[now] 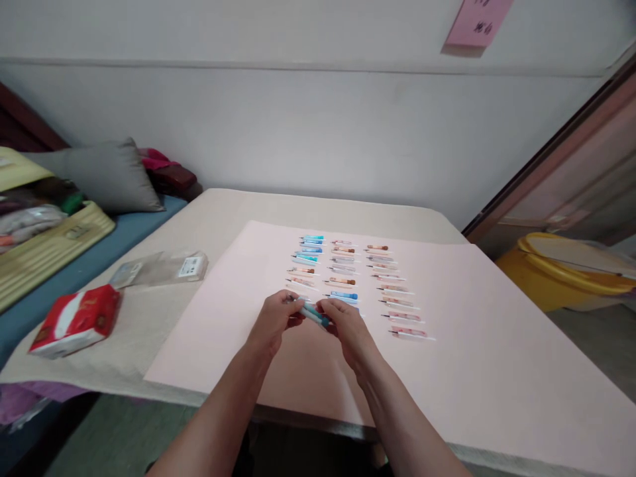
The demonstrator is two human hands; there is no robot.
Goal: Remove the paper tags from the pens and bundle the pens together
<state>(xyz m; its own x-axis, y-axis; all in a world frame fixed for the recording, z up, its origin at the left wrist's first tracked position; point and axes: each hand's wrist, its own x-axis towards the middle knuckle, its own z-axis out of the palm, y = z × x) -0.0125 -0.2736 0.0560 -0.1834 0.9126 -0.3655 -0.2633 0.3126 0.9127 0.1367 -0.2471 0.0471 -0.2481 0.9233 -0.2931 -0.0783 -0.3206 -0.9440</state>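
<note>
Between my two hands is a teal and white pen [314,314], tilted a little and raised over the pink sheet [223,331]. My left hand [277,315] pinches its left end, where a thin dark tip shows. The fingers of my right hand [344,319] close on its right end. Beyond my hands, several pens lie in three columns: a blue pen [342,295] just past my right hand, a brown-ended pen [340,281] behind it, and a pink pen [408,332] at the near end of the right column. My right hand partly covers another pen on the sheet.
On the table's left lie a red tissue pack [77,320] and a clear plastic package [161,268] with a label. A grey cushion [99,175] and a yellow box [64,242] rest farther left. A yellow bucket [556,275] stands right of the table, and a wall [318,126] rises behind.
</note>
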